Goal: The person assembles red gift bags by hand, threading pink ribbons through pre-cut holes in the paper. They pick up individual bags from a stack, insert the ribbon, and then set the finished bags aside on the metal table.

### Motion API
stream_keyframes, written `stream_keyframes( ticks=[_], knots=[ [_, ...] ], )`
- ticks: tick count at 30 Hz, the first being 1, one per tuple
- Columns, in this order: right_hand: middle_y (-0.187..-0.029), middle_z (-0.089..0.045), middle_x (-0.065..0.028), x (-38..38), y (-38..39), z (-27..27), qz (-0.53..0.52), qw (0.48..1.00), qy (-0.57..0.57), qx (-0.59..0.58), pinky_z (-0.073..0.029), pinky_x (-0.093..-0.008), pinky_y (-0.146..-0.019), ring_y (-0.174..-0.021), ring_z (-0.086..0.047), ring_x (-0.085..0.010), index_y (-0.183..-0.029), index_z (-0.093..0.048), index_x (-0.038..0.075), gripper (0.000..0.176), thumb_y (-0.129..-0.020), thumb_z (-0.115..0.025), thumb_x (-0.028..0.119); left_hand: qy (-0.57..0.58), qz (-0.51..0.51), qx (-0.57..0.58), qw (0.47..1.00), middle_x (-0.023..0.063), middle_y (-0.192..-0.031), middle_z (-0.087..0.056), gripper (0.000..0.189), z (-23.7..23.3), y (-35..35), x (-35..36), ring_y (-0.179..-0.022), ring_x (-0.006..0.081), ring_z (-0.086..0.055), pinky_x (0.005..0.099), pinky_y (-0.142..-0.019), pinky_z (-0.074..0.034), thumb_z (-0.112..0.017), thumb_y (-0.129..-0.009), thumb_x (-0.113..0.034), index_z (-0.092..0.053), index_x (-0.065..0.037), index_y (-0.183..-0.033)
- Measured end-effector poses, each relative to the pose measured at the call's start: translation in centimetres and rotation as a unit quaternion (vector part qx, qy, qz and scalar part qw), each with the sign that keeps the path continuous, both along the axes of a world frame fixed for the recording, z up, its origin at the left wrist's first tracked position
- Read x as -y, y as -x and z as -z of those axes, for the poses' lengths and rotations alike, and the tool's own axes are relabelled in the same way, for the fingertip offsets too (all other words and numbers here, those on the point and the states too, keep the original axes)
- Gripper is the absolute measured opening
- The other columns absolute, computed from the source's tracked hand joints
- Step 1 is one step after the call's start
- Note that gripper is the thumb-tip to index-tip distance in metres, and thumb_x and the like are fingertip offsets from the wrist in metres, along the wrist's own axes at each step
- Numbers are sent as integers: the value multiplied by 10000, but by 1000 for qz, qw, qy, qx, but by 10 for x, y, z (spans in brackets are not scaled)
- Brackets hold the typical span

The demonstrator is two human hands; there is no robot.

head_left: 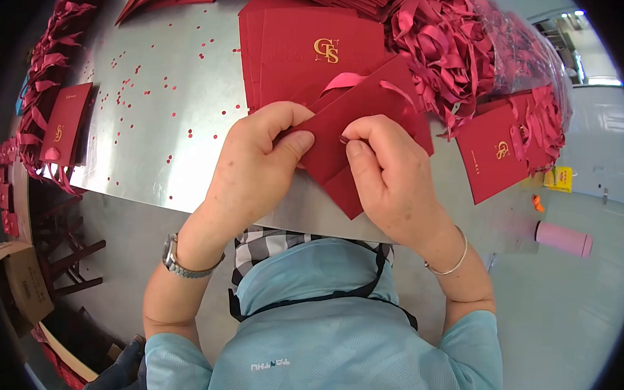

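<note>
Left hand (257, 160), fingers curled, pinches the left edge of a dark red flat paper bag (373, 110) between thumb and forefinger. The right hand (390, 178) is closed in a fine thumb-and-forefinger pinch on the bag's face, though I cannot tell whether it also grips the end of the pink satin ribbon (346, 80).

The bag is held just above the near edge of the bare steel table (156, 81). On the table to its left lie a similar red bag with a gold logo (65, 122) and scattered red punched paper dots (123, 104). A stack of gold-printed red bags (312, 50) sits behind it, and a heap of red ribbons in clear plastic (475, 48) is at far right.

The bag sits tilted like a diamond, with its ribboned edge facing far-left and one corner pointing at the person. Its long axis seems to run near-left to far-right, though the hands hide much of it.

A hard tug could pull the ribbon out or tear the paper, and a tight pinch could crease the bag.
</note>
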State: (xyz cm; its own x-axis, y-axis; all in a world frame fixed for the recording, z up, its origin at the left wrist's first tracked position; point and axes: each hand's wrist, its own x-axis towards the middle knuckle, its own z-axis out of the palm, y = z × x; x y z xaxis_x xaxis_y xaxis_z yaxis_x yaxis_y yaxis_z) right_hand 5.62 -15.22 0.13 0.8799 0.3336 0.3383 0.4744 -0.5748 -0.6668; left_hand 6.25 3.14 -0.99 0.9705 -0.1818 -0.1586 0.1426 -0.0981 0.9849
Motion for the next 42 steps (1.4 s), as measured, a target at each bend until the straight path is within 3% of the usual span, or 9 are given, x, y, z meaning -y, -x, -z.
stream_keyframes(
  ticks=[6, 10, 12, 22, 27, 31, 37, 40, 42],
  knots=[
    [-789, -627, -137, -3, 6, 7, 26, 994, -80, -76, -510, -360, -609, -685, -638, -300, -968, -566, 13, 47, -932, -568, 45, 249, 24, -101, 963, 1, -888, -651, 141, 14, -6, -1, -791, 59, -579, 225, -712, -497, -593, -935, -38, -652, 15, -1051],
    [-800, -626, -130, 0, 5, 11, 41, 996, -78, -27, -513, -336, -607, -694, -640, -281, -963, -587, 10, 68, -901, -613, 19, 259, 35, -117, 958, 27, -907, -660, 127, 20, -10, -3, -801, 87, -588, 248, -723, -496, -598, -922, -30, -649, 30, -1021],
    [-856, -636, -126, 3, 0, 8, 19, 986, -31, 161, -522, -335, -619, -744, -646, -282, -943, -613, 15, 112, -845, -654, -22, -28, 30, 123, 992, 57, -932, -661, 119, 17, -10, 2, -816, 127, -597, 271, -742, -486, -610, -905, -30, -641, 51, -986],
    [-883, -655, -95, 4, -7, 3, 19, 994, 14, 109, -515, -336, -590, -728, -634, -273, -913, -601, 30, 144, -803, -693, 16, 96, 35, -33, 994, 19, -856, -627, 131, 18, -7, 1, -785, 83, -542, 243, -715, -451, -606, -923, -67, -642, 27, -1007],
    [-936, -680, -138, 7, 1, 5, -8, 962, 58, 266, -532, -289, -618, -701, -647, -249, -944, -633, -10, 71, -880, -656, 7, 67, 13, -42, 997, -14, -816, -599, 144, 19, -7, 4, -746, 44, -492, 220, -666, -424, -589, -943, -94, -645, 17, -1017],
    [-820, -631, -101, 1, 7, 9, 11, 984, 67, 164, -510, -345, -609, -701, -621, -275, -892, -607, 23, 136, -794, -702, 24, 119, 0, -66, 991, -30, -813, -590, 140, 20, -4, 8, -748, 39, -485, 214, -668, -419, -586, -945, -96, -649, 9, -1012],
    [-748, -620, -81, 1, 4, 8, 9, 989, 38, 142, -487, -359, -578, -650, -613, -264, -866, -608, 41, 135, -783, -710, 11, 226, 44, -133, 964, 32, -1124, -618, 156, 24, -6, -3, -972, 91, -536, 257, -940, -419, -570, -943, 6, -646, 8, -1078],
    [-746, -639, -85, 1, 4, 3, 3, 993, 35, 116, -480, -330, -571, -623, -610, -242, -860, -636, 30, 127, -777, -726, -1, 249, 38, -130, 959, 35, -1155, -617, 154, 25, -6, -1, -942, 82, -530, 252, -927, -421, -575, -938, 14, -654, 1, -1070],
    [-756, -658, -93, 2, 3, 2, -1, 994, 43, 104, -475, -301, -567, -599, -607, -224, -861, -662, 16, 119, -776, -740, -14, 218, 9, -97, 971, -55, -871, -589, 109, 22, -4, 3, -805, 32, -488, 195, -718, -415, -597, -943, -70, -654, -5, -1010]
  ],
)
